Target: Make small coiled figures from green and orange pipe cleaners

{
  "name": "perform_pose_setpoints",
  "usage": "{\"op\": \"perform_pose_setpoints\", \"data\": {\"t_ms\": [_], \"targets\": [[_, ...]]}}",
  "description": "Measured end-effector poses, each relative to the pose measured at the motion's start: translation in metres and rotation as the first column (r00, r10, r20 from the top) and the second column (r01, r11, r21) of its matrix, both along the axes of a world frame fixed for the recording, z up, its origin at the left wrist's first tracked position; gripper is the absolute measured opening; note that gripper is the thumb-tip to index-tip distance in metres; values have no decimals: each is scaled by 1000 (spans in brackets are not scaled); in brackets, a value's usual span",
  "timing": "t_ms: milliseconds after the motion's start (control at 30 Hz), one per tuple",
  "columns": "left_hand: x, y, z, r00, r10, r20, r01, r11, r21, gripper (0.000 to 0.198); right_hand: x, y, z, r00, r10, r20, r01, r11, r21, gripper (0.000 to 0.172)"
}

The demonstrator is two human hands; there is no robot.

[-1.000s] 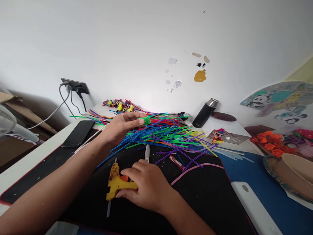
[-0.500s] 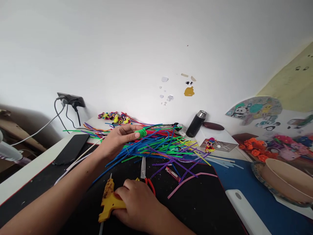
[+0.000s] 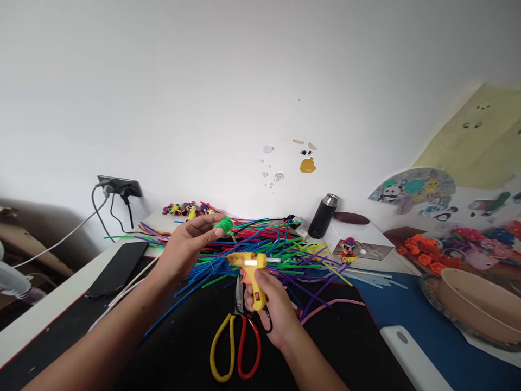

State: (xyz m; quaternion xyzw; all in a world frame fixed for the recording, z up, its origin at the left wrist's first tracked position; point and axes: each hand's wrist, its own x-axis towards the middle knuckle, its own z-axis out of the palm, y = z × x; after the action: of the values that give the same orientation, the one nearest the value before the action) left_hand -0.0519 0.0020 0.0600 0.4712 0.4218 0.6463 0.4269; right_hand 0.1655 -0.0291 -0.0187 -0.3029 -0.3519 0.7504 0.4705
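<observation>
My left hand (image 3: 183,244) pinches a small green fuzzy coil (image 3: 224,225) between thumb and fingers, over the left part of the pipe cleaner pile. In my right hand (image 3: 274,304) is a yellow glue gun (image 3: 256,274), its nozzle end pointing left and a glue stick sticking out at the right. The gun is below and right of the coil, apart from it. Scissors (image 3: 240,347) with one yellow and one red handle lie on the black mat (image 3: 175,347), their blades partly behind my right hand.
Colourful pipe cleaners (image 3: 268,239) spread across the table's back. A phone (image 3: 118,266) lies left, a black thermos (image 3: 323,216) stands behind. Small figures (image 3: 189,209) sit at the back left, one figure (image 3: 349,250) at the right. A bowl (image 3: 480,298) is far right.
My right hand has lifted and turned the glue gun, bringing it up beside the pile and uncovering the scissors' handles. The green coil is still in my left hand. The view has shifted slightly.
</observation>
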Motion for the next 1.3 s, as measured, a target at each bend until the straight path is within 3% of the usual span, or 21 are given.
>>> {"op": "perform_pose_setpoints", "data": {"t_ms": [167,400,767,1033,1300], "targets": [[2,-1,-6,992,15,-121,-14,1000,10,51,9,8,8,988,-46,-150,39,998,-47,58],[14,-6,-12,956,-12,-294,15,1000,8,55,15,6,19,996,-86,-39,90,989,120,61],[26,-13,-11,951,6,-309,-14,1000,-26,57,20,2,25,988,-123,89,100,969,226,68],[27,-15,-12,936,-7,-351,2,1000,-14,55,19,2,25,977,-179,120,148,962,230,69],[28,-15,-13,953,-75,-293,65,997,-44,50,19,0,25,978,-167,122,136,964,230,68]]}}
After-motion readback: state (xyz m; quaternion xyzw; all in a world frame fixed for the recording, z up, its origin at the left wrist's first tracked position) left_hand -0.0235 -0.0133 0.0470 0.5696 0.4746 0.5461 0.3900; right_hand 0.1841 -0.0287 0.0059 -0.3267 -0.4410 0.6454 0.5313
